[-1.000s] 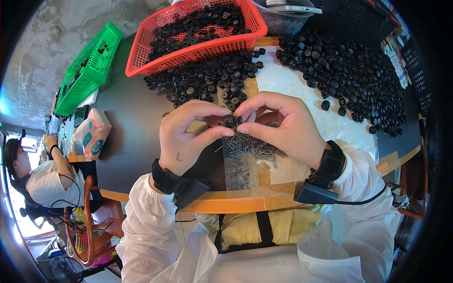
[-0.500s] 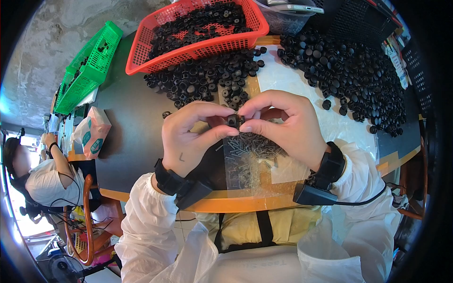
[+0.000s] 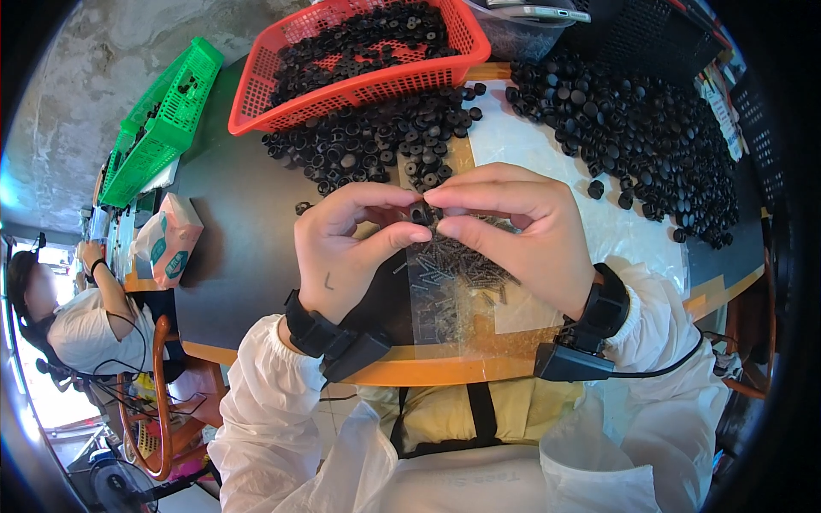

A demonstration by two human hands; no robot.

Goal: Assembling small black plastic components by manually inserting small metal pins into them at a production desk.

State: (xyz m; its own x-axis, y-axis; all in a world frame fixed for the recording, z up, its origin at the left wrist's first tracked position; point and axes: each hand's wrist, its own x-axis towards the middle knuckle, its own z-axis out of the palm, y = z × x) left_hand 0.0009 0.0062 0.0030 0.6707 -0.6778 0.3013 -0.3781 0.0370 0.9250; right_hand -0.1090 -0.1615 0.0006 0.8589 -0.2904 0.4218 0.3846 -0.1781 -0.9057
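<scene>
Here the left hand (image 3: pixel 342 248) and right hand (image 3: pixel 522 235) pinch a small black cap (image 3: pixel 420 212) between their fingertips, above the small metal pins (image 3: pixel 457 269).

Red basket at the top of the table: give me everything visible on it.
The red basket is a rectangular plastic tray with lattice walls and a solid rim. It sits flat at the far side of the dark table, partly filled with small black round parts. More of the same parts are heaped against its near wall. Neither hand touches it.
</scene>
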